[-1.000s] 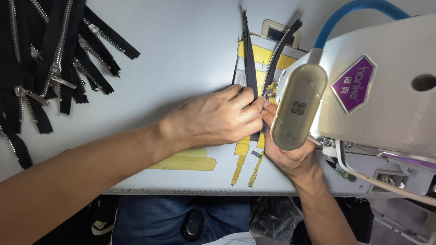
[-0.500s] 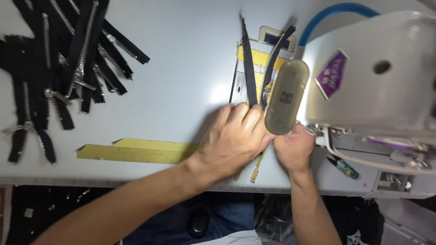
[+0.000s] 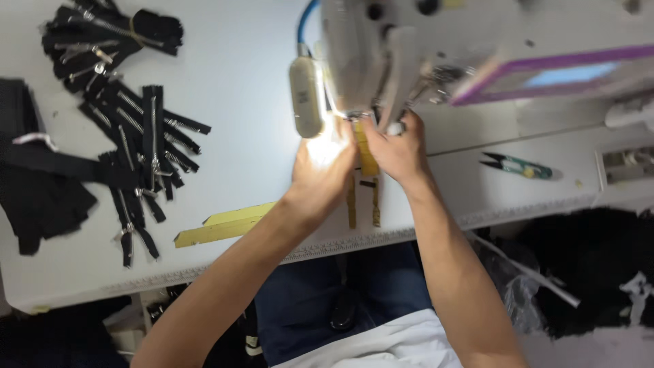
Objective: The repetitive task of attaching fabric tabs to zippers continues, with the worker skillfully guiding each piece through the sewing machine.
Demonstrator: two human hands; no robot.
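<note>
Here the yellow strip (image 3: 368, 160) lies in the middle of the frame, on the white counter (image 3: 238, 88), directly under the head of the sewing machine (image 3: 422, 48). It is narrow and mustard yellow. Its upper part is between the two hands, and two thin yellow tails of it hang down toward the near edge of the counter. The lamp of the machine shines strongly on this place, so the details of the strip there are washed out.

The left hand (image 3: 325, 160) comes from the lower left of the frame with a long bare forearm. It lies flat on the strip, palm down, fingers close together and pointing up toward the needle area. The right hand (image 3: 398, 150) comes from the lower right. Its fingers are curled and pressed on the right side of the strip, just beside the machine foot.

A second yellow strip (image 3: 221, 225) lies alone at the lower left of the hands. Black zippers (image 3: 139, 143) are piled at the upper left. Small snips (image 3: 518, 165) lie at the right.
</note>
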